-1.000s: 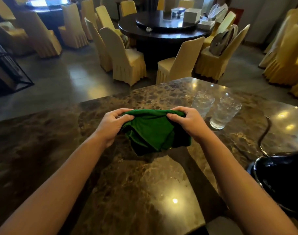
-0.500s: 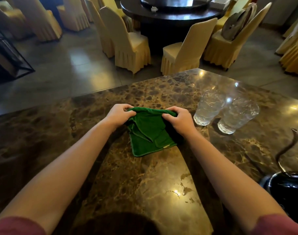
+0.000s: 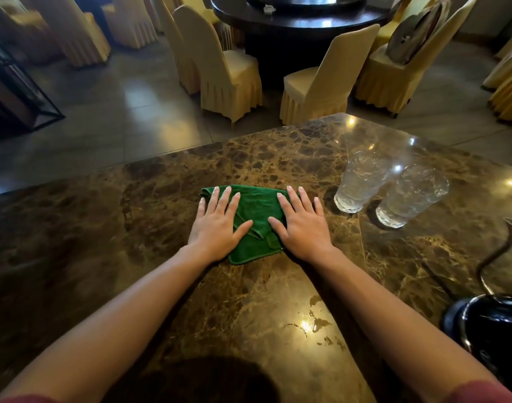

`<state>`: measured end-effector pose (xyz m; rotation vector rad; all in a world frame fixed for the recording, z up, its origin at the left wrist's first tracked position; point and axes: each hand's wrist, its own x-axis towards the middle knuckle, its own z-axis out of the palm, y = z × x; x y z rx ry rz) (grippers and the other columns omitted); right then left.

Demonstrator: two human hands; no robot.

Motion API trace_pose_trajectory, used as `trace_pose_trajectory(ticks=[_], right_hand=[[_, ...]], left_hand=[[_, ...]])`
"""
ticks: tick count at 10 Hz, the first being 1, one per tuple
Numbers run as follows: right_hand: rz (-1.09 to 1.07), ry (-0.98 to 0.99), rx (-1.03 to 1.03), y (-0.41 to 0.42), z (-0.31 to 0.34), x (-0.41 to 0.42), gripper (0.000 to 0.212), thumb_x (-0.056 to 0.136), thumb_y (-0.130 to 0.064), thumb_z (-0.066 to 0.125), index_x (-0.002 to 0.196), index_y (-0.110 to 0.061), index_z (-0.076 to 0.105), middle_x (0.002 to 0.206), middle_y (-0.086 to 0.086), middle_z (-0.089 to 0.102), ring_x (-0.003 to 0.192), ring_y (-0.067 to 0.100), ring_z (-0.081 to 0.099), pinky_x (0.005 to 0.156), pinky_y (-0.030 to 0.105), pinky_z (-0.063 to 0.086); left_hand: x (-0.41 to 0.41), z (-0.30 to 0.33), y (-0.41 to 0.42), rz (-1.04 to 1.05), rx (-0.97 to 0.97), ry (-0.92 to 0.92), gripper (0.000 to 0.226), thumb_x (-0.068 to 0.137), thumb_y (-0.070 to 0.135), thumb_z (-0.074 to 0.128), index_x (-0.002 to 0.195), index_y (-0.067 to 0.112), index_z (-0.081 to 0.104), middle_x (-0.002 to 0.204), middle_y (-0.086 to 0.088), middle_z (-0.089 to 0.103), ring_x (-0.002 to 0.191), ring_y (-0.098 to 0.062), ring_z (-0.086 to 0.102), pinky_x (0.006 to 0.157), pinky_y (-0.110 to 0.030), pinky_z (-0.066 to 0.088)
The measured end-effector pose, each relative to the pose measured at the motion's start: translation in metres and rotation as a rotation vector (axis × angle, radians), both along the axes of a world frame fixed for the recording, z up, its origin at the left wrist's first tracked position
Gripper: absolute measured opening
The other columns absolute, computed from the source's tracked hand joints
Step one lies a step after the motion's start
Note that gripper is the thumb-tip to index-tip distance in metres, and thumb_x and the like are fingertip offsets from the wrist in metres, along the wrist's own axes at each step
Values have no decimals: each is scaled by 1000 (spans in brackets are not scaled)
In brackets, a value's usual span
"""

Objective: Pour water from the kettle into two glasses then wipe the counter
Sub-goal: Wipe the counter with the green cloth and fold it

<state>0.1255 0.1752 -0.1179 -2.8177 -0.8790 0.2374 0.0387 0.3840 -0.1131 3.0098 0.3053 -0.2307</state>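
Observation:
A folded green cloth (image 3: 256,210) lies flat on the brown marble counter (image 3: 132,228). My left hand (image 3: 217,222) rests palm down on its left side, fingers spread. My right hand (image 3: 302,223) presses flat on its right side, partly on the counter. Two clear glasses with water stand to the right of the cloth: one (image 3: 358,184) nearer the cloth, the other (image 3: 409,197) beside it. A black kettle (image 3: 493,324) with a thin curved spout sits at the right edge. A few water drops (image 3: 313,324) glint on the counter between my forearms.
Beyond the counter's far edge is a tiled floor with several yellow-covered chairs (image 3: 220,65) around a dark round table (image 3: 307,21). A dark metal-framed stand (image 3: 13,91) is at the far left.
Both hands have let go of the pinched cloth edges and now lie flat on it, fingers spread. The cloth went from bunched and lifted to flat on the counter.

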Motion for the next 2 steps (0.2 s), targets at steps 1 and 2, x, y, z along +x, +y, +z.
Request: trace_pose_trajectory(ticks=[1, 2], right_hand=[[-21, 19, -27, 1, 10, -6, 79, 106, -66, 23, 170, -20, 23, 180, 7, 11, 167, 29, 2, 132, 56, 2], [-10, -70, 53, 15, 41, -8, 71, 106, -55, 45, 162, -12, 40, 174, 17, 27, 163, 36, 18, 130, 56, 18]], left_hand=[[-1, 6, -2, 11, -13, 18, 83, 101, 71, 21, 166, 21, 8, 175, -4, 1, 161, -25, -7, 129, -54, -1], [2, 32, 3, 21, -69, -112, 78, 103, 67, 27, 162, 17, 27, 172, -10, 19, 160, -28, 11, 128, -56, 9]])
